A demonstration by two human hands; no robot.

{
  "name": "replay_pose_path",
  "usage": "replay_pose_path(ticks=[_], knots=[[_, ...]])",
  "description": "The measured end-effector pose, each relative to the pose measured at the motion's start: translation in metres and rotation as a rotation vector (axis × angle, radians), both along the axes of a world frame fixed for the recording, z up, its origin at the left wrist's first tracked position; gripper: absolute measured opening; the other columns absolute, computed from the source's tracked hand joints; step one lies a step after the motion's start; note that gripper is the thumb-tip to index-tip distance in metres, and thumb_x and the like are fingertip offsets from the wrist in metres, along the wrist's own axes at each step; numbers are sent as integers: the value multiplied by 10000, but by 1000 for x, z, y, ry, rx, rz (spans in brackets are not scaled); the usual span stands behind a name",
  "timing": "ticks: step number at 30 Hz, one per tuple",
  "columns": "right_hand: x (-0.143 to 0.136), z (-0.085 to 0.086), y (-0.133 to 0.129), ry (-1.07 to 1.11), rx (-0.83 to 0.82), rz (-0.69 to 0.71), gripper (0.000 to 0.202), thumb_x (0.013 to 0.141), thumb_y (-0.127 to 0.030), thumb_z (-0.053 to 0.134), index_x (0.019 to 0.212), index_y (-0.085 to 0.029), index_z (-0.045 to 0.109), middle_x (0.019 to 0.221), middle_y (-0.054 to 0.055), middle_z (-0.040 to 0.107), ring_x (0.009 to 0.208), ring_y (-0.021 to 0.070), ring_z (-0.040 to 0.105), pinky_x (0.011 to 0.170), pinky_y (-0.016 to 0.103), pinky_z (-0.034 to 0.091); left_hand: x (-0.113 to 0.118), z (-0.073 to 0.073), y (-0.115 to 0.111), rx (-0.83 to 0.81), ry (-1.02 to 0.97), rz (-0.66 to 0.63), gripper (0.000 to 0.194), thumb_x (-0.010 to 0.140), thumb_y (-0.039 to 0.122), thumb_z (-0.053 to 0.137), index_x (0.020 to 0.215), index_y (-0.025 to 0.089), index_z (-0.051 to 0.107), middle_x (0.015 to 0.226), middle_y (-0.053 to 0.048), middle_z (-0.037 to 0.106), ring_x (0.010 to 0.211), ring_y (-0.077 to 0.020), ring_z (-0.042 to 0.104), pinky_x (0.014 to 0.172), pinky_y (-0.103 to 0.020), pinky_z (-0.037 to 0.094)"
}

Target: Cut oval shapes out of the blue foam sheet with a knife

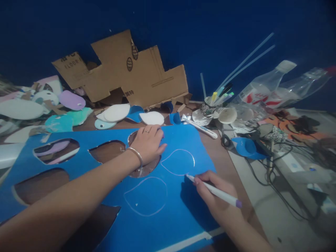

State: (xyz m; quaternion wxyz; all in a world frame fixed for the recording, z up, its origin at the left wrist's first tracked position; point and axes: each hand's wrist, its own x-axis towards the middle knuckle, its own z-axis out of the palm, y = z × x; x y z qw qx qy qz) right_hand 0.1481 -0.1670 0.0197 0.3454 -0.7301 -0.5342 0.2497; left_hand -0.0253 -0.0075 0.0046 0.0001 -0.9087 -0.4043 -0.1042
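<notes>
A blue sheet (pixel 173 203) with several leaf-like holes cut through it lies on the brown table. My right hand (pixel 216 194) grips a white marker (pixel 220 194) with a purple end, its tip at the lower edge of a light drawn outline (pixel 176 174). That rounded outline comes to a point on its left and has a small gap at its lower right. Below it and to the left is a second, similar outline (pixel 146 215). My left hand (pixel 149 141), with a ring and a bangle, rests fingers spread on the sheet, partly over a cut hole.
Behind the sheet lie white cut-out shapes (pixel 117 112), a purple one (pixel 72 100) and a turquoise one (pixel 67 120). Brown cardboard (pixel 147 77) leans on the blue wall. At right are a white-handled cutter (pixel 203 128), a pen cup (pixel 210 108), plastic bottles (pixel 265 85) and black cables (pixel 278 196).
</notes>
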Motion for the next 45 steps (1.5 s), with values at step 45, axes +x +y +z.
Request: replay_pose_path(ticks=[45], knots=[[26,-5,7,56,-116,-69,259,757,-386,529,602,-186,584,512,5,577,496,135,523,421,218,362,0,-1,0,4,13,0,245,799,394,450,866,163,501,1063,-94,485,988,-258,431,800,-393,332]])
